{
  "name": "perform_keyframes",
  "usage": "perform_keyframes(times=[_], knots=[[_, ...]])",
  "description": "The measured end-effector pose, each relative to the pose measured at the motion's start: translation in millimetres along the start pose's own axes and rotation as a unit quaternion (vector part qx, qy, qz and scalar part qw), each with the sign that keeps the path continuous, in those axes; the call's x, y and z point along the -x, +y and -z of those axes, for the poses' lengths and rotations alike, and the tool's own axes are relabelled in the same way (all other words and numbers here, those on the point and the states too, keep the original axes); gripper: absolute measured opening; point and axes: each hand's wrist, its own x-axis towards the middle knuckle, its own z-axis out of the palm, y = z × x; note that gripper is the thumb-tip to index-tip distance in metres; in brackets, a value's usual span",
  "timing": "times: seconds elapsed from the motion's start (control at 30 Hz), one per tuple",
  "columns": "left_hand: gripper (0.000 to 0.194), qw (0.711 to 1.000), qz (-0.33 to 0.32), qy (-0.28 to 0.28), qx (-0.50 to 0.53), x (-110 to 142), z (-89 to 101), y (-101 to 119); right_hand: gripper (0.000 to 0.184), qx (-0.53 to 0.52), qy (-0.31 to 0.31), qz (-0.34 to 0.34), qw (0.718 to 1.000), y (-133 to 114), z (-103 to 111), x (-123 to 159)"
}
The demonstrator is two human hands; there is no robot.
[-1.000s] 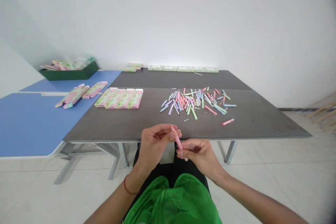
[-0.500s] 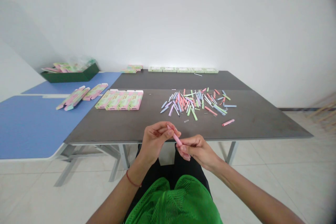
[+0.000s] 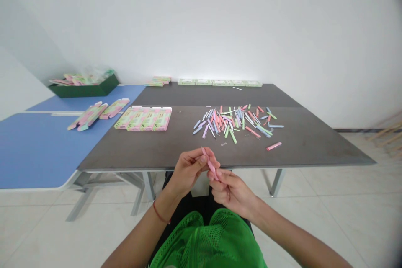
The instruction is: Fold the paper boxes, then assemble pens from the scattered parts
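A pink pen (image 3: 211,166) is held between both hands, just in front of the dark table's near edge. My left hand (image 3: 192,170) pinches it near its upper end, where a thin tip points up and away. At the lower end, the fingers of my right hand (image 3: 230,188) are closed around it. Beyond the hands lies a loose heap of pen parts (image 3: 232,123) in pink, red, green, blue and purple, with thin white refills among them. Apart from the heap, to the right, rests another pink pen piece (image 3: 274,146).
Several printed pen boxes (image 3: 147,119) lie side by side left of the heap. More flattened boxes (image 3: 91,115) are on the blue table (image 3: 34,150). A dark green bin (image 3: 83,91) with packaging stands behind. Flat boxes (image 3: 220,83) line the dark table's (image 3: 176,150) far edge.
My right hand has turned and its fingers have curled more around the pen's lower end. The thin tip now shows more clearly at the upper end. The things on the table have not moved.
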Motion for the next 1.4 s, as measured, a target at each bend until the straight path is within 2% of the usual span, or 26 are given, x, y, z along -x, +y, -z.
perform_keyframes(times=[0.1, 0.2, 0.27, 0.33, 0.43, 0.57, 0.67, 0.73, 0.8, 0.9, 1.03, 1.1, 1.17, 1.2, 1.3, 1.4], knots=[[0.028, 0.996, -0.028, 0.079, -0.027, -2.4, -3.7, -4.1, 0.038, 0.114, 0.104, 0.115, 0.981, 8.3, -4.9, -2.8], [0.03, 0.991, -0.026, 0.124, -0.054, -5.9, -3.9, -5.2, 0.04, 0.244, 0.18, 0.208, 0.93, 15.4, -5.5, -5.7], [0.029, 0.987, -0.035, 0.145, -0.059, -8.5, -3.5, -4.5, 0.04, 0.293, 0.211, 0.235, 0.902, 18.8, -4.8, -6.9], [0.033, 0.985, -0.053, 0.152, -0.062, -10.3, -3.0, -3.0, 0.039, 0.309, 0.224, 0.239, 0.893, 20.8, -4.8, -6.9], [0.031, 0.989, -0.051, 0.111, -0.079, -9.6, -1.6, 1.5, 0.036, 0.304, 0.222, 0.237, 0.895, 21.5, -6.5, -4.8], [0.045, 0.996, -0.018, 0.037, -0.083, -4.1, 2.4, 9.3, 0.035, 0.287, 0.217, 0.236, 0.903, 20.6, -8.1, -1.2], [0.031, 0.992, -0.015, 0.052, -0.114, -3.1, 4.9, 12.5, 0.035, 0.284, 0.215, 0.228, 0.906, 20.5, -9.1, 0.0], [0.025, 0.988, -0.038, 0.074, -0.132, -4.5, 5.4, 12.9, 0.036, 0.284, 0.217, 0.224, 0.907, 20.6, -10.7, 0.3], [0.031, 0.989, -0.047, 0.067, -0.122, -5.9, 5.2, 12.7, 0.037, 0.278, 0.216, 0.222, 0.909, 20.8, -12.6, 0.5], [0.047, 0.996, -0.016, 0.029, -0.086, -6.4, 4.6, 12.1, 0.037, 0.264, 0.216, 0.223, 0.913, 21.5, -14.7, 0.8], [0.033, 0.995, -0.017, 0.043, -0.088, -7.8, 4.0, 11.4, 0.034, 0.263, 0.211, 0.229, 0.913, 23.7, -14.9, 0.9], [0.047, 0.995, -0.03, 0.048, -0.076, -9.3, 3.6, 12.7, 0.032, 0.263, 0.209, 0.231, 0.913, 24.8, -14.8, 0.9], [0.066, 0.998, -0.024, 0.027, -0.052, -9.8, 3.8, 15.7, 0.031, 0.258, 0.21, 0.23, 0.915, 25.4, -15.1, 1.1], [0.069, 0.999, -0.014, 0.012, -0.046, -9.5, 4.3, 17.7, 0.031, 0.254, 0.21, 0.23, 0.916, 25.5, -15.4, 1.3], [0.046, 0.998, 0.011, -0.004, -0.062, -7.8, 7.2, 22.4, 0.029, 0.249, 0.206, 0.231, 0.918, 25.1, -17.1, 1.9], [0.027, 0.996, -0.007, 0.031, -0.084, -8.8, 8.5, 22.0, 0.028, 0.254, 0.197, 0.235, 0.917, 24.6, -19.2, 1.4]])
